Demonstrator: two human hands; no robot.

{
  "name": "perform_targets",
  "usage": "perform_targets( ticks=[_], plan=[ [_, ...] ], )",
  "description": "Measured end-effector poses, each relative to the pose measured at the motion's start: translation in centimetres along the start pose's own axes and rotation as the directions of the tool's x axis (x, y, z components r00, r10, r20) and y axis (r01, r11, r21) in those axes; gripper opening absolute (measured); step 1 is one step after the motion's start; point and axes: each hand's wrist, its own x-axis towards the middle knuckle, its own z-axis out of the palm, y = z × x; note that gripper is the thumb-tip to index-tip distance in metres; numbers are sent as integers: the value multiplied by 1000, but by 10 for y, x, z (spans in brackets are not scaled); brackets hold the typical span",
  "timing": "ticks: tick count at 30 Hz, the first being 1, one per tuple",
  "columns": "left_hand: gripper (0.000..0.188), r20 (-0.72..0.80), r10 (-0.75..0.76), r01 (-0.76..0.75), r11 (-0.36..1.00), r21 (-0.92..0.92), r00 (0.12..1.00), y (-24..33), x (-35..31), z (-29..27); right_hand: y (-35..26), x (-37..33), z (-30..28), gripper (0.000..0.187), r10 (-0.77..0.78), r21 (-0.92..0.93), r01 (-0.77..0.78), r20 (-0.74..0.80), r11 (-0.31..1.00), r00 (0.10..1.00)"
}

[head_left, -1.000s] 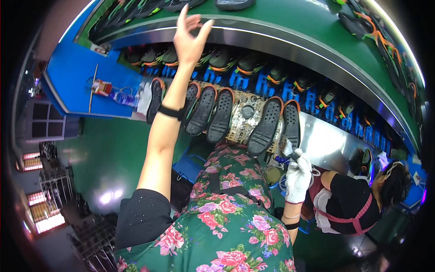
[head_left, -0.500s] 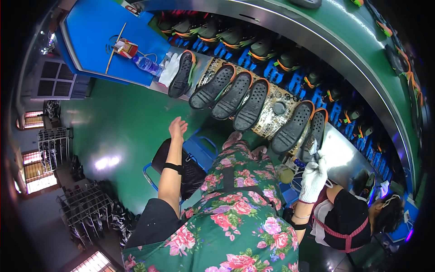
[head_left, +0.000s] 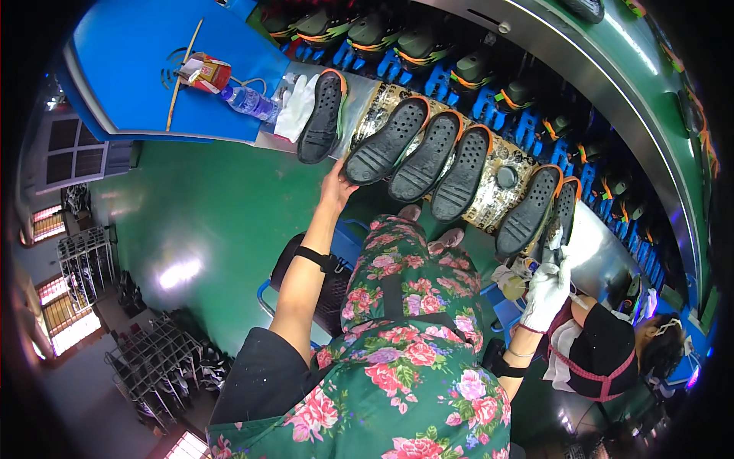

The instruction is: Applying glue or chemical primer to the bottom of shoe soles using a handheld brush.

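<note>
Left hand [head_left: 335, 190] raised to black sole [head_left: 387, 142], grip around its near end, right hand [head_left: 546, 297] gripping brush [head_left: 556, 236]

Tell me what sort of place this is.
Probably a shoe factory's assembly line: black perforated soles lie along a bench, dark, orange-trimmed shoe parts stand in a row on blue supports behind them, and a co-worker is nearby at right.

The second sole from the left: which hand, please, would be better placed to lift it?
Probably the left hand: it is at the second sole, while the gloved right hand is by the rightmost sole.
</note>
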Motion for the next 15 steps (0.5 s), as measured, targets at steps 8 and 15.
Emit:
perform_targets(
  ticks=[8,15],
  plan=[
    [55,218,-50,59,998,-33,975,16,0,19,21,-12,12,32,-43,0,43,-3,999,999],
    [55,245,15,-19,1000,15,969,28,-12,26,30,-24,19,30,-44,35,45,-33,998,998]
  ],
)
